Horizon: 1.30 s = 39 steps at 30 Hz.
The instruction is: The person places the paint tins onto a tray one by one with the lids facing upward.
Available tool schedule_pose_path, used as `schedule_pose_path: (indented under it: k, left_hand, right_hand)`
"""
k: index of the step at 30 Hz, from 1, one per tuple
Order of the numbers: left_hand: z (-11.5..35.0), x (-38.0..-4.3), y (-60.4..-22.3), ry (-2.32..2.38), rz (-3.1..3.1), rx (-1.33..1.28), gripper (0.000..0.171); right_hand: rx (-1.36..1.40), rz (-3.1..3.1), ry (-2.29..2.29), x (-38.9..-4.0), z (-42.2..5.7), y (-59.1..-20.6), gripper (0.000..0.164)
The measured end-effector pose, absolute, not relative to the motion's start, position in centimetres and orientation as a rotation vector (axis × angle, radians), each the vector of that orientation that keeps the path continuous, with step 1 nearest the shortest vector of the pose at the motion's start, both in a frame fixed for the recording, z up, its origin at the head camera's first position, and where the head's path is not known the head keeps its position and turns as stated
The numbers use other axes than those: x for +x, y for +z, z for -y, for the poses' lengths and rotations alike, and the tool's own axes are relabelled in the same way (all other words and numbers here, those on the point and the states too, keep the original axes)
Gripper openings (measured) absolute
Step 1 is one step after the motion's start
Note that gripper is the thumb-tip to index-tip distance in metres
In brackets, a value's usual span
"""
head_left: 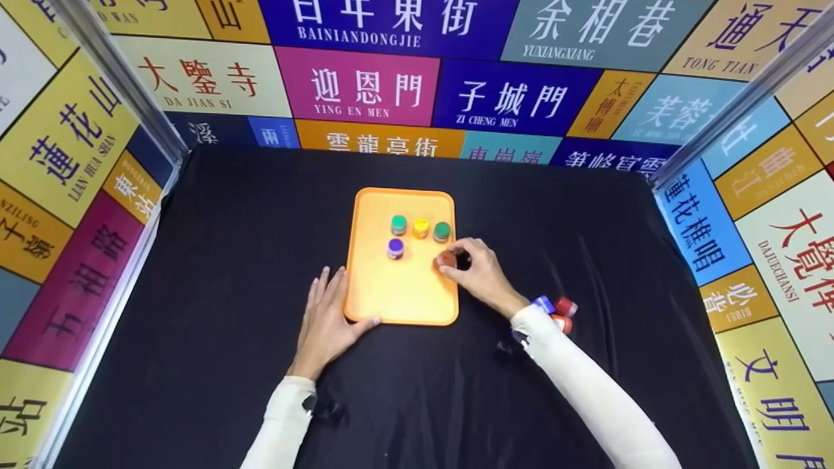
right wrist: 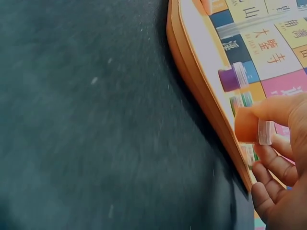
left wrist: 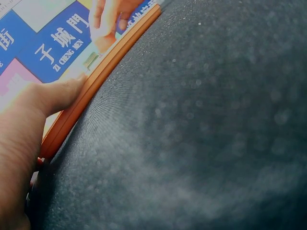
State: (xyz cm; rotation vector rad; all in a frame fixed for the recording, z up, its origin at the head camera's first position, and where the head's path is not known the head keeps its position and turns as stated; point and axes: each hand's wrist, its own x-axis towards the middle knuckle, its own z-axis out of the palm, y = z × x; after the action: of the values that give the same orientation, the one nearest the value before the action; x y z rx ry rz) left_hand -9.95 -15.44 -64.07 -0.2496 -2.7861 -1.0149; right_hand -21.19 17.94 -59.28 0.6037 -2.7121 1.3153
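An orange tray [head_left: 401,296] lies on the black cloth. My left hand [head_left: 326,322] rests at its near left corner, fingers extended along the left side and thumb [left wrist: 67,93] on the near rim. At the tray's right edge, my right hand [head_left: 481,267] pinches a small brown jar [head_left: 445,262] between thumb and fingers; it looks orange-brown in the right wrist view [right wrist: 247,125]. Farther back on the tray stand a light green jar [head_left: 399,225], a yellow jar [head_left: 421,228] and a dark green jar [head_left: 442,231]. A purple jar [head_left: 395,248] sits in front of them.
Right of the tray, beside the right forearm, a dark red jar [head_left: 566,307], an orange-red jar [head_left: 562,324] and a blue jar [head_left: 543,304] are grouped on the black cloth [head_left: 417,397], partly covered by the sleeve. Colourful panels [head_left: 365,88] with lettering enclose the table behind and at both sides.
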Motion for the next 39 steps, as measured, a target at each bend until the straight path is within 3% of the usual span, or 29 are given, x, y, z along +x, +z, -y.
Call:
schedule_pose_path:
  k: [25,39]
  left_hand:
    - [15.4,-10.0,-64.0,-1.000,2.809,-0.226,0.120]
    - [15.4,-9.9,-63.9,-1.013,2.806,-0.229,0.120]
  right_hand:
    - [0.528,2.647,1.299,-22.5,-12.4,-59.9,0.034]
    - [0.563,2.681,1.278,-22.0,-12.8,-59.5,0.042]
